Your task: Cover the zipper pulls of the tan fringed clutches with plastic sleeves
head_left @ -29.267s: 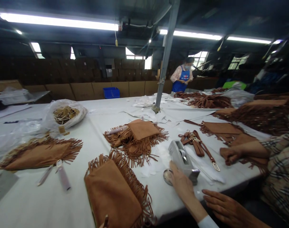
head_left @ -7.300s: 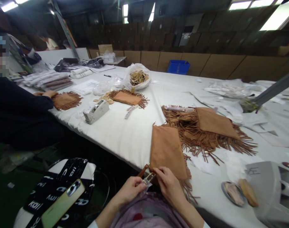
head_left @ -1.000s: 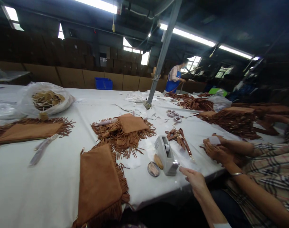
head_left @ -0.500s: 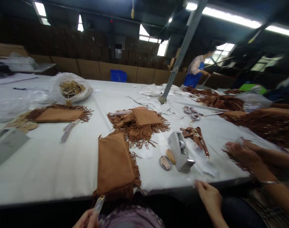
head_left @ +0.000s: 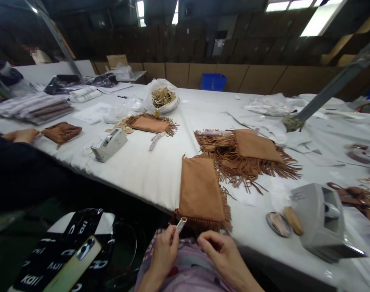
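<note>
The right hand (head_left: 221, 253) was reaching out along the near table edge, close to the grey tape dispenser (head_left: 319, 221), half a second ago. Now it is lying next to the left hand (head_left: 163, 251) over the person's lap, so both hands are meeting again at the near end of the brown bag (head_left: 200, 188). This bag is lying flat on the white table (head_left: 148, 170), with its fringed end hanging a little over the near edge. The left hand is pinching the small metal clasp (head_left: 181, 224) of the bag between thumb and fingers and is holding it up. The right hand is curling its fingers with the tips pressed together just right of the clasp, but I cannot tell if they are holding something. The camera is also looking more to the left now. At the far left a co-worker's hand (head_left: 23, 135) is resting beside a small brown bag (head_left: 61, 132). On the stool (head_left: 110, 221) near the left, a phone (head_left: 72, 267) is lying on a black and white cloth (head_left: 81, 227) whose letters are reading something like "kaii". The pen mark on the tape dispenser is not readable.
</note>
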Demonstrator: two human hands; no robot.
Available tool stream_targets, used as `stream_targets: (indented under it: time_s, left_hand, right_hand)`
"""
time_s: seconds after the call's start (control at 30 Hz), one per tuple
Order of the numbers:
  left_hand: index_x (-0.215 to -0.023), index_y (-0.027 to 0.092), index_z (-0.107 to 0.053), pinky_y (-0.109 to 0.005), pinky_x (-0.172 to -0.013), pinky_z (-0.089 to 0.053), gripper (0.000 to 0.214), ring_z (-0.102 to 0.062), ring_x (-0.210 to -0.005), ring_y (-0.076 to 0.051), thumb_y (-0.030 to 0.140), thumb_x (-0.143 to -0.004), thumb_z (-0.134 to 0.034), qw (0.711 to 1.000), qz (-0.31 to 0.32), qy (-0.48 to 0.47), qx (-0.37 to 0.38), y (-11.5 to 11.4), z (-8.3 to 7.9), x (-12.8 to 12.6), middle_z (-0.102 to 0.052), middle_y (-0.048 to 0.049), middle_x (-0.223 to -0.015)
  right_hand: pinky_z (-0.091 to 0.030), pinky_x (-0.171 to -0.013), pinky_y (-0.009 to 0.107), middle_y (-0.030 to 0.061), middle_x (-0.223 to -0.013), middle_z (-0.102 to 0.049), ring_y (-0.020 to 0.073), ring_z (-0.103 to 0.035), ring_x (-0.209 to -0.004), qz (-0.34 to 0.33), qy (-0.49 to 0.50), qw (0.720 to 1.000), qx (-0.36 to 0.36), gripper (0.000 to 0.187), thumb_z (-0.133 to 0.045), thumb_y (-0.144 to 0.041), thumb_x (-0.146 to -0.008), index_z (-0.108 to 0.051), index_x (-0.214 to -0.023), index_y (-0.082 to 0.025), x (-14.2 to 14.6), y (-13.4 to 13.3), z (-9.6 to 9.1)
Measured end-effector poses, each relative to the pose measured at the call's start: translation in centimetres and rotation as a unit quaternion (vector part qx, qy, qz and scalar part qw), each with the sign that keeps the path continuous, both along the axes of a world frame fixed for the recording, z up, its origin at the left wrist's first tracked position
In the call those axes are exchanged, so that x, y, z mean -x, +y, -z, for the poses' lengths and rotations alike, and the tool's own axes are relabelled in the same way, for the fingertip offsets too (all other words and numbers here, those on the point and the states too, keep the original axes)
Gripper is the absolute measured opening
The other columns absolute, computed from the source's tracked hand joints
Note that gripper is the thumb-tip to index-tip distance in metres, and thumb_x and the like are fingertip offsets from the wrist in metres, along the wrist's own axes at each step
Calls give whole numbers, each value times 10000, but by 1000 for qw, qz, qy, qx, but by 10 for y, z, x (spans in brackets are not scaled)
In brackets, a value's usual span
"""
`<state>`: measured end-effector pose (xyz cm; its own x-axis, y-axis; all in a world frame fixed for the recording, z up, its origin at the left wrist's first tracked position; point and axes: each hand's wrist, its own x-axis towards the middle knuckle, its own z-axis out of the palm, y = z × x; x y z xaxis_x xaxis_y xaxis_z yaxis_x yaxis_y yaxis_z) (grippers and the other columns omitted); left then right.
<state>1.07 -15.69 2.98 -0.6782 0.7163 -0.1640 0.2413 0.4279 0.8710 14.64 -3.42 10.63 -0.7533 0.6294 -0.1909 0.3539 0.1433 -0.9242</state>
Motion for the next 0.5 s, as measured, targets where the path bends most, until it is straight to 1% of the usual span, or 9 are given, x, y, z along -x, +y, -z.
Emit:
stream_targets:
  time_s: [0.03,0.1,0.23,0.3,0.37,0.43,0.5]
  left_hand:
    - [-811,230,-636,-258,-621,-365,213,-593,-656,-184,328,-885,-462,1000,8,28,1,-1,0,-1,-641,-29,-685]
    - [-854,229,-630,-274,-642,-377,227,-616,-710,-206,286,-906,-416,996,28,85,2,-2,-1,-1,-663,-50,-734]
    - [-885,230,-617,-295,-674,-394,252,-634,-758,-223,248,-924,-368,993,46,108,-6,-3,2,-1,-686,-70,-796]
    - [-881,229,-615,-303,-678,-395,260,-633,-753,-225,237,-925,-359,992,52,118,-10,-3,4,0,-687,-74,-801]
    - [-874,227,-614,-309,-673,-392,261,-632,-743,-225,226,-924,-357,991,55,126,-5,-2,6,1,-688,-77,-801]
    - [-860,225,-608,-315,-668,-388,261,-632,-735,-226,218,-924,-355,990,56,127,3,-2,7,1,-688,-80,-794]
    - [-854,223,-599,-321,-669,-389,262,-636,-737,-231,215,-926,-347,990,56,125,10,-2,8,1,-691,-85,-790]
  right_hand:
    - [-430,-574,235,18,-631,-637,160,-543,-603,-21,14,999,23,371,-568,-500,-809,-683,-675,-174,12,-6,4]
    - [-407,-548,224,9,-605,-606,138,-510,-572,-37,32,997,61,389,-572,-500,-808,-674,-656,-156,29,-11,16]
    - [-376,-508,221,11,-562,-580,129,-483,-541,-5,19,996,91,452,-580,-548,-774,-674,-623,-132,48,-10,49]
    - [-352,-487,222,13,-529,-566,127,-469,-517,13,-5,996,85,489,-567,-573,-764,-661,-587,-127,54,-10,63]
    - [-319,-471,225,6,-487,-532,118,-438,-486,29,-34,997,68,521,-546,-588,-764,-619,-525,-132,57,-10,74]
    - [-281,-461,227,-9,-454,-473,105,-392,-468,46,-56,996,46,527,-542,-586,-757,-554,-469,-146,59,-11,80]
    - [-247,-455,229,-23,-442,-407,96,-345,-467,58,-69,996,25,512,-550,-566,-743,-487,-436,-162,61,-11,82]
